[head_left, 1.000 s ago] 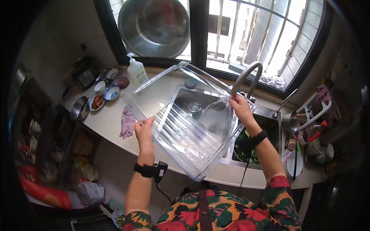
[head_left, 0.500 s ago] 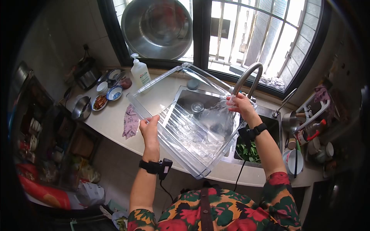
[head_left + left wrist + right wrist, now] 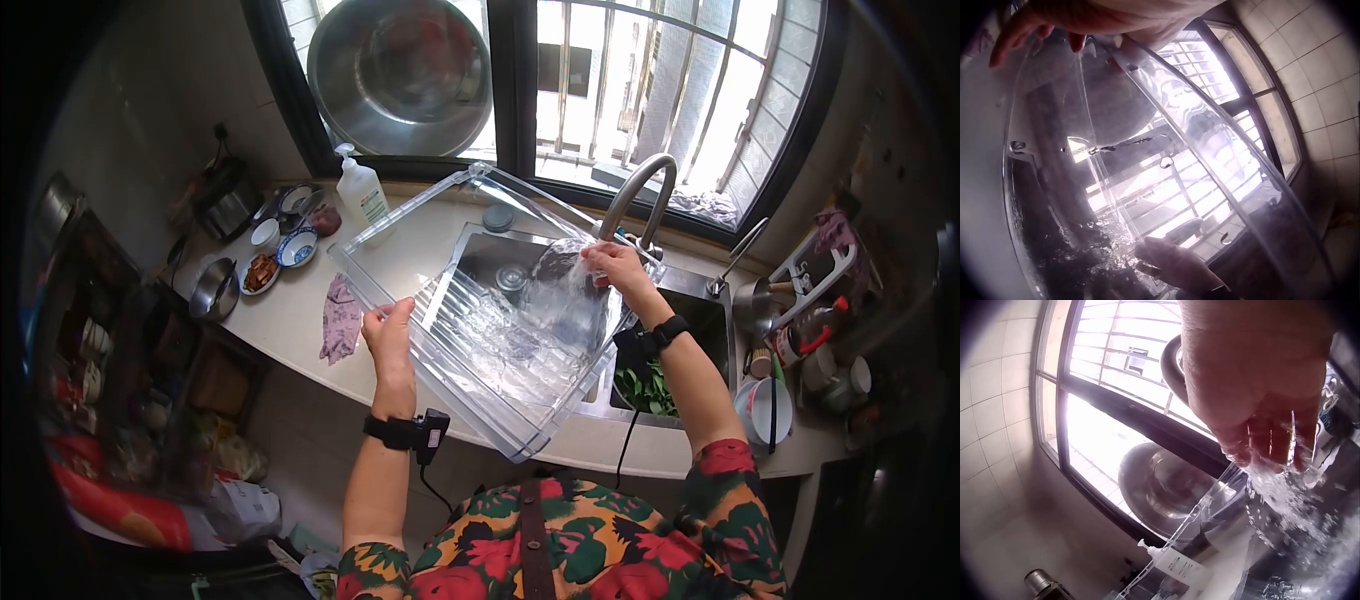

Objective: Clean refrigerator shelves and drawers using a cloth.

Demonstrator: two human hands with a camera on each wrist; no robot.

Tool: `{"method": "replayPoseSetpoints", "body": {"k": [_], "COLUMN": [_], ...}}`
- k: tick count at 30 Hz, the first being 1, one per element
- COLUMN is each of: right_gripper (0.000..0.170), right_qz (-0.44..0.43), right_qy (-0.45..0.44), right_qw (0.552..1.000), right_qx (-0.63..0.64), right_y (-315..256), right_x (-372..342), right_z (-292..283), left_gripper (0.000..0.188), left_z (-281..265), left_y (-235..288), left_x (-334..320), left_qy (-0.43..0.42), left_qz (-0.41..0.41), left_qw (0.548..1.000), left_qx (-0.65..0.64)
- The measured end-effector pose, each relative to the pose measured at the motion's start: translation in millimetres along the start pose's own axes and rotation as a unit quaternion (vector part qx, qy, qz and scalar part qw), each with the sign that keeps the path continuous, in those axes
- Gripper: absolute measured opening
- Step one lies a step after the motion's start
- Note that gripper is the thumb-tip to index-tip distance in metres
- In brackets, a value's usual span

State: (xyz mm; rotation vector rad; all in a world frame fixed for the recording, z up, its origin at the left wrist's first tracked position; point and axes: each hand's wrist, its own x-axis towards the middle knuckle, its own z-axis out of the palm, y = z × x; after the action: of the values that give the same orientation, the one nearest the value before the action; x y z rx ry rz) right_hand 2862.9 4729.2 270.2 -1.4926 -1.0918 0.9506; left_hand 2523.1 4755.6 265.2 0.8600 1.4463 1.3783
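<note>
A clear plastic drawer (image 3: 440, 378) is tilted over the sink (image 3: 705, 320), its ribbed bottom wet. My left hand (image 3: 388, 335) grips its left rim, thumb on top; in the left wrist view that hand (image 3: 1122, 15) shows at the drawer's edge. Just under the spout of the curved metal faucet (image 3: 640, 180) is my right hand (image 3: 620, 268), over the drawer's far right corner. Running water (image 3: 565, 295) fans out from its fingers into the drawer. The right wrist view has the fingers (image 3: 1260, 440) of this hand (image 3: 1241, 375) hanging down in the splashing stream.
Leafy greens (image 3: 645, 388) lie in the right basin. On the counter's left stand a pump bottle (image 3: 361, 192), a purple cloth (image 3: 340, 320), a plate of food (image 3: 260, 272) and a steel bowl (image 3: 213, 285). A pot (image 3: 760, 305) and a white bowl (image 3: 765, 408) are at right.
The right hand's fingers spread under the spout, then drew together slightly lower and left; the water's spray changed shape. The left hand keeps its grip, and the drawer shifted only slightly.
</note>
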Motion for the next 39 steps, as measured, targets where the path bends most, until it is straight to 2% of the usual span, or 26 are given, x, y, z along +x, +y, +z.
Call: {"method": "replayPoseSetpoints", "body": {"k": [3, 5, 7, 9, 10, 13, 14, 16, 17, 19, 20, 24, 30, 39], "right_gripper": [0.019, 0.020, 0.020, 0.018, 0.014, 0.016, 0.016, 0.031, 0.031, 0.045, 0.049, 0.053, 0.056, 0.056], "right_qz": [-0.049, -0.097, -0.107, -0.169, -0.269, -0.263, -0.263, -0.192, -0.194, -0.120, -0.139, -0.170, -0.150, -0.128], "right_qy": [0.053, 0.105, 0.110, 0.123, 0.141, 0.182, 0.181, 0.231, 0.229, 0.223, 0.204, 0.215, 0.222, 0.205], "right_qw": [0.997, 0.986, 0.984, 0.923, 0.870, 0.831, 0.832, 0.829, 0.830, 0.868, 0.888, 0.893, 0.896, 0.891], "right_qx": [-0.012, -0.080, -0.088, -0.324, -0.388, -0.455, -0.454, -0.472, -0.470, -0.427, -0.389, -0.358, -0.353, -0.383], "right_y": [9.7, 9.0, -0.8, -20.5, -19.6, -13.0, -7.5, 6.1, 12.2, 26.4, 29.2, 45.2, 44.6, 40.7], "right_x": [4.9, 0.4, -10.2, -28.8, -37.4, -51.9, -55.1, -56.1, -53.6, -48.5, -46.3, -41.6, -44.9, -44.7], "right_z": [-1.9, -5.0, -4.4, -6.6, -13.0, -25.6, -28.5, -30.7, -32.2, -35.6, -37.2, -39.3, -39.5, -38.2], "left_gripper": [0.041, 0.040, 0.038, 0.037, 0.037, 0.036, 0.036, 0.037, 0.037, 0.037, 0.037, 0.036, 0.032, 0.035], "left_z": [0.3, 0.0, -2.4, -1.3, -4.0, -4.9, -4.2, -3.6, -2.7, -0.4, 0.5, 5.5, 3.9, 6.0], "left_y": [7.8, 7.6, 1.6, 4.2, 3.9, 5.3, 4.2, 0.1, -1.5, -4.2, -3.1, 1.8, 12.9, 17.0], "left_x": [-7.7, -7.7, -3.2, -5.1, -6.3, -6.2, -5.1, -1.3, 0.5, 3.1, 2.4, -8.7, -12.0, -16.1], "left_qy": [-0.004, -0.009, -0.022, -0.019, -0.012, -0.022, -0.020, -0.038, -0.034, -0.014, -0.007, -0.018, -0.033, -0.040], "left_qz": [0.000, 0.000, -0.009, -0.007, -0.007, -0.016, -0.016, -0.013, -0.011, 0.023, 0.025, 0.002, -0.009, -0.021], "left_qw": [1.000, 1.000, 0.998, 0.998, 0.998, 0.998, 0.999, 0.997, 0.998, 1.000, 1.000, 1.000, 0.999, 0.999], "left_qx": [-0.012, -0.020, -0.061, -0.059, -0.054, -0.048, -0.048, -0.060, -0.059, -0.014, -0.010, -0.019, -0.024, 0.006]}}
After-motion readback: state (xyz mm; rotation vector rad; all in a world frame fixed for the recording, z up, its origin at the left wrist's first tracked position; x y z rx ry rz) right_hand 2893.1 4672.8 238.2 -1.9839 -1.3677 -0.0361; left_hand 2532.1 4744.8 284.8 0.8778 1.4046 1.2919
